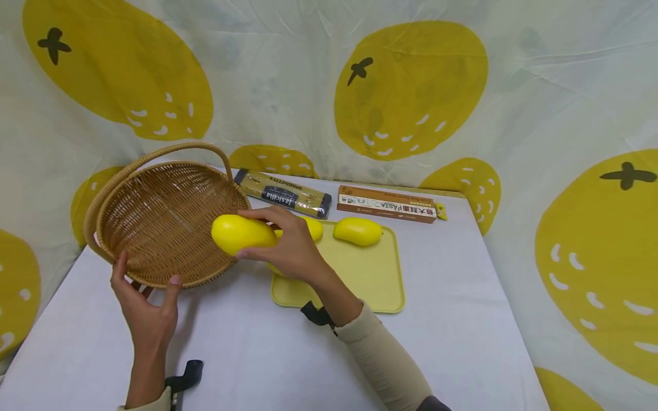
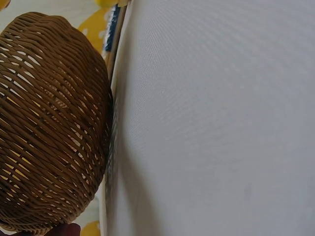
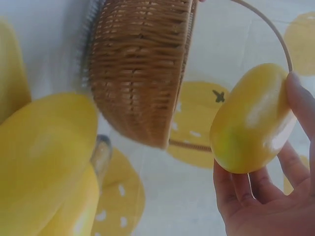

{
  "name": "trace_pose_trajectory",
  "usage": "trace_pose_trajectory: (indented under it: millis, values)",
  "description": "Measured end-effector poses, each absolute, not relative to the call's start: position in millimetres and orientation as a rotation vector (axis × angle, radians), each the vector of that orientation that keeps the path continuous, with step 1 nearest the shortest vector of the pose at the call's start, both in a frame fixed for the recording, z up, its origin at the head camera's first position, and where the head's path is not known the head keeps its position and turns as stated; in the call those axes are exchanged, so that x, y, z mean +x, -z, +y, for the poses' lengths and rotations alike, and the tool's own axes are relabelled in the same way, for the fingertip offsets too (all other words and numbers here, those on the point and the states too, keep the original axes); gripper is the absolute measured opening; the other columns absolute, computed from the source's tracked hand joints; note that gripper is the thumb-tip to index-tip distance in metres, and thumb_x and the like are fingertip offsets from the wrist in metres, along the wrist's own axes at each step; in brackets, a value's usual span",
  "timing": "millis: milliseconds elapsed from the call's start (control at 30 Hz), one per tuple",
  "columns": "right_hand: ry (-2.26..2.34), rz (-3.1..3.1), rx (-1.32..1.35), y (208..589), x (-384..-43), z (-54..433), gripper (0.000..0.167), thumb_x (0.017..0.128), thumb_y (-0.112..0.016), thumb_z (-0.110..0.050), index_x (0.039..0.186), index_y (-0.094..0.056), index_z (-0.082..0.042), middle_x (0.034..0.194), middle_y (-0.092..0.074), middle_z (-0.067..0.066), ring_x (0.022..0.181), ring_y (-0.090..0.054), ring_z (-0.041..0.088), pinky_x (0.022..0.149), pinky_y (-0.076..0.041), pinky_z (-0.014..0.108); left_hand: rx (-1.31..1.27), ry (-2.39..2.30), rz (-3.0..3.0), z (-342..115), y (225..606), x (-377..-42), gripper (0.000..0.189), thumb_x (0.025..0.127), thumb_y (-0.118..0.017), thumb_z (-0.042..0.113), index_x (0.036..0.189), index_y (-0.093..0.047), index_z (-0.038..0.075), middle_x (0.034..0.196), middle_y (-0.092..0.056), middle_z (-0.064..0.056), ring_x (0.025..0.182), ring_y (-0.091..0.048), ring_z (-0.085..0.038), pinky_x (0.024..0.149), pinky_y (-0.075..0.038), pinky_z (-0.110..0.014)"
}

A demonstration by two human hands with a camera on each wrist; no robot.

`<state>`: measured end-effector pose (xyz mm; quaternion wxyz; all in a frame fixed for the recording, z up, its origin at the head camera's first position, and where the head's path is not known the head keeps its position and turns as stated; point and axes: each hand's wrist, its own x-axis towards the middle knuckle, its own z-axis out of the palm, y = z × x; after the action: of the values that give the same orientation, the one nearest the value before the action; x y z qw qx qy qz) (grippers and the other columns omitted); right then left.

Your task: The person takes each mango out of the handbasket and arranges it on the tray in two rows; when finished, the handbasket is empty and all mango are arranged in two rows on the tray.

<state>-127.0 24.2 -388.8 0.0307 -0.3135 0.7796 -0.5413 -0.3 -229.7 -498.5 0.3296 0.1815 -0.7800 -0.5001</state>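
A yellow mango (image 1: 241,234) is in my right hand (image 1: 290,242), pinched between thumb and fingers in front of the wicker basket's right rim. The brown wicker basket (image 1: 169,222) has an arched handle and shows its bare woven inside in the head view. My left hand (image 1: 149,314) holds the near-left rim, thumb and fingers spread along it. In the left wrist view, the basket's woven outside (image 2: 54,123) fills the left. The right wrist view shows the held mango (image 3: 251,120) beside the basket (image 3: 138,64).
A pale yellow tray (image 1: 360,279) holds another mango (image 1: 358,231) at its back edge, with more yellow fruit partly hidden by my right hand. Behind lie a spaghetti packet (image 1: 283,193) and a brown pasta box (image 1: 386,204). A fruit-patterned cloth (image 1: 288,85) hangs behind the white table.
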Motion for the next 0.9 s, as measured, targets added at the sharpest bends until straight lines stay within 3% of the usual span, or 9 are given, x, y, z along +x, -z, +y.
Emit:
trace_pose_trajectory:
  millis: [533, 767, 900]
  values:
    - [1.700, 2.522, -0.727, 411, -128, 105, 0.063, 0.082, -0.093, -0.027, 0.140, -0.070, -0.028, 0.133, -0.070, -0.010, 0.121, -0.063, 0.014, 0.102, -0.054, 0.049, 0.502, 1.327, -2.039, -234, 494, -1, 0.094, 0.089, -0.076, 0.014, 0.167, -0.025, 0.027, 0.171, -0.029, 0.002, 0.143, -0.045, -0.026, 0.105, -0.039, -0.021]
    - [1.646, 2.585, -0.590, 423, -131, 137, 0.061, 0.081, -0.094, -0.030, 0.138, -0.071, -0.030, 0.133, -0.070, -0.008, 0.120, -0.063, 0.017, 0.103, -0.054, 0.052, 0.568, 1.367, -2.056, -237, 486, -3, 0.090, 0.093, -0.074, 0.017, 0.167, -0.024, 0.031, 0.170, -0.030, 0.004, 0.129, -0.050, -0.024, 0.099, -0.042, -0.020]
    - [1.577, 2.624, -0.515, 428, -131, 152, 0.060, 0.082, -0.092, -0.035, 0.138, -0.071, -0.032, 0.136, -0.069, -0.009, 0.121, -0.062, 0.018, 0.103, -0.053, 0.050, 0.636, 1.392, -2.092, -240, 482, -4, 0.087, 0.098, -0.071, 0.019, 0.167, -0.021, 0.034, 0.171, -0.029, 0.006, 0.129, -0.049, -0.024, 0.103, -0.043, -0.021]
